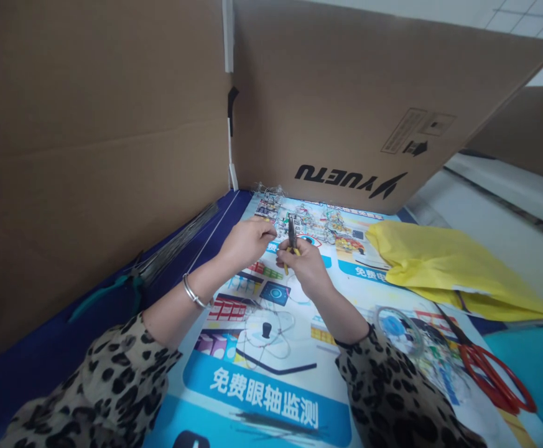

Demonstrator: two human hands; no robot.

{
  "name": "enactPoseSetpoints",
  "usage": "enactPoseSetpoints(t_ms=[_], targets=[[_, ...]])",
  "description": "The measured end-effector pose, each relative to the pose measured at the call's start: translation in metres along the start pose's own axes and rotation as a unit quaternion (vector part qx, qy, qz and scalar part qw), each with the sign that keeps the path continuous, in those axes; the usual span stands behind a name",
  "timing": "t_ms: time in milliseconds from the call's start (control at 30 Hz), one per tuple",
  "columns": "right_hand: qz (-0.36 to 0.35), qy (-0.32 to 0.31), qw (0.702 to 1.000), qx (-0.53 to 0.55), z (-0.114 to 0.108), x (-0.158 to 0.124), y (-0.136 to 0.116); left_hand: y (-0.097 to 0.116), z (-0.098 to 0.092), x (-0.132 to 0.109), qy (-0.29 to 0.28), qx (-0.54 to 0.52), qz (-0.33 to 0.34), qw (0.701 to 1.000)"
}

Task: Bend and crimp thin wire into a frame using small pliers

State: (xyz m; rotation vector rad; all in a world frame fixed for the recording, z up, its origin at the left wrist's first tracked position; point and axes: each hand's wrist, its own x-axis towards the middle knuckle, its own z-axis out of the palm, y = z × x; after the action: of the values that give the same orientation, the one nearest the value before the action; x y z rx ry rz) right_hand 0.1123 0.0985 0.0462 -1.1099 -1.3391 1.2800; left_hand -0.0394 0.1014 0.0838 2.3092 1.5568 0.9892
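Pliers (292, 235), yellow-handled, upright above far end of poster (271, 379); right hand (306, 266) closed around handles. Left hand (245, 241) pinched shut just beside tips, probably on thin wire, too fine to confirm. Risk: wire slipping from pinch, or tips nipping fingertips, hands being so close. Wrists lifted off poster, forearms converging.

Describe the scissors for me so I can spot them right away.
Start at the yellow bag on the right. Just below its near edge lie the scissors. Their red loop handles stand out from the clear tangle beside them.
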Motion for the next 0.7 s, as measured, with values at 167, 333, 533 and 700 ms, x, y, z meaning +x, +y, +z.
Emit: enactPoseSetpoints(t_ms=[167, 333, 533, 700], targets=[[0.005, 0.009, 1.0, 0.007, 0.0, 0.001, 0.003, -0.002, 0.004, 0.001, 0.003, -0.039, -0.015, 0.999], [0.008, 0.011, 1.0, 0.028, 0.002, -0.001, 0.004, -0.001, 0.009, 0.001, 0.008, -0.082, -0.047, 0.995], [0.02, 0.02, 0.998, 0.049, 0.003, -0.001, 0.006, -0.003, 0.017, 0.001, 0.002, -0.138, -0.077, 0.987], [0.025, 0.025, 0.997, 0.062, 0.003, -0.001, 0.006, -0.006, 0.021, 0.001, -0.005, -0.156, -0.088, 0.984]])
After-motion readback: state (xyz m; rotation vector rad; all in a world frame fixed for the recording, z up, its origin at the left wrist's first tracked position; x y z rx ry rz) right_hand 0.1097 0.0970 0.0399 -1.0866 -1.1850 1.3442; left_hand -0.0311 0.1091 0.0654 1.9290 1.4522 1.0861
